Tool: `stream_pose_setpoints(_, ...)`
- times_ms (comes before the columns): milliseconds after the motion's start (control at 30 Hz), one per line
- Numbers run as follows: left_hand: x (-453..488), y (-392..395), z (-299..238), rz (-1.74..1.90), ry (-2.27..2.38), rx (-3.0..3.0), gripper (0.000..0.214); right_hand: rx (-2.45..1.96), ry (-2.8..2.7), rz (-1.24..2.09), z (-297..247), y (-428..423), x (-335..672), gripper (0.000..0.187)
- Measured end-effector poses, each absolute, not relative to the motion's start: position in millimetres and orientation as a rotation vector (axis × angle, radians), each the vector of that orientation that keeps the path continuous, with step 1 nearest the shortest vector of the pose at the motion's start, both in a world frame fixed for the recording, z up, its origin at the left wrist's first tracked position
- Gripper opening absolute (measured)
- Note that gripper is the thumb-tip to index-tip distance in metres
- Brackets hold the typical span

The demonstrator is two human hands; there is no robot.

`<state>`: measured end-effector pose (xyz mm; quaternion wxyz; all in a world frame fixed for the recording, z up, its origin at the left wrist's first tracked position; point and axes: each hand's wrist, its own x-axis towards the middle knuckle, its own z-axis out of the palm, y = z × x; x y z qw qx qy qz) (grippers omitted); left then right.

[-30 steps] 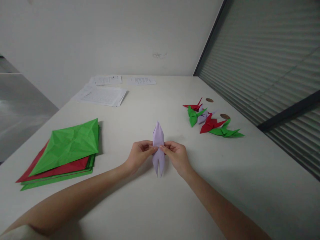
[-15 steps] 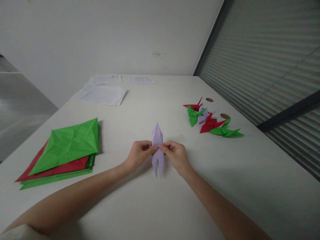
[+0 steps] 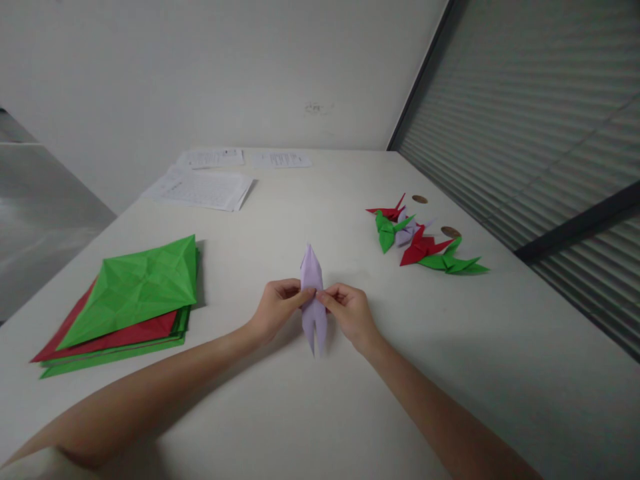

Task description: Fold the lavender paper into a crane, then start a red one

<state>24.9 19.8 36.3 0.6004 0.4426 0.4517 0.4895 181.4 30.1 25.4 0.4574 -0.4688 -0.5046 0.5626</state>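
A narrow piece of folded lilac origami paper [image 3: 313, 277] is held just above the white table, its pointed end away from me and two split tips toward me. My left hand [image 3: 280, 307] pinches its left edge, thumb on top and fingers behind. On the opposite edge my right hand [image 3: 349, 310] grips in the same way, its thumb near the middle. The two thumb tips almost meet on the paper. The fingertips behind the paper are hidden.
At left lies a stack of creased green and red paper sheets [image 3: 145, 283]. Several folded paper cranes [image 3: 423, 245] in red, green and lilac sit at right, near two round brown table discs [image 3: 451, 232]. Printed papers [image 3: 200, 189] lie at the back left. Window blinds [image 3: 550, 120] border the right side.
The far end of the lilac paper has tilted slightly left, and its upper fold looks turned a little. Both hands keep hold in nearly the same place.
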Motion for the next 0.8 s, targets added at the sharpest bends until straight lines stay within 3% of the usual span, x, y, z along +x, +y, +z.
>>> stream_pose_setpoints(500, 24.5, 19.4, 31.4, 1.184, 1.032, 1.051, 0.035, -1.166, -1.508, 1.433, 19.9, 21.2, 176.1, 0.051)
stream_pose_setpoints(800, 21.5, 23.0, 28.5, 1.195, 1.024, 1.117, 0.042, -1.186, -1.484, 1.556, 17.5, 23.1, 180.0, 0.051)
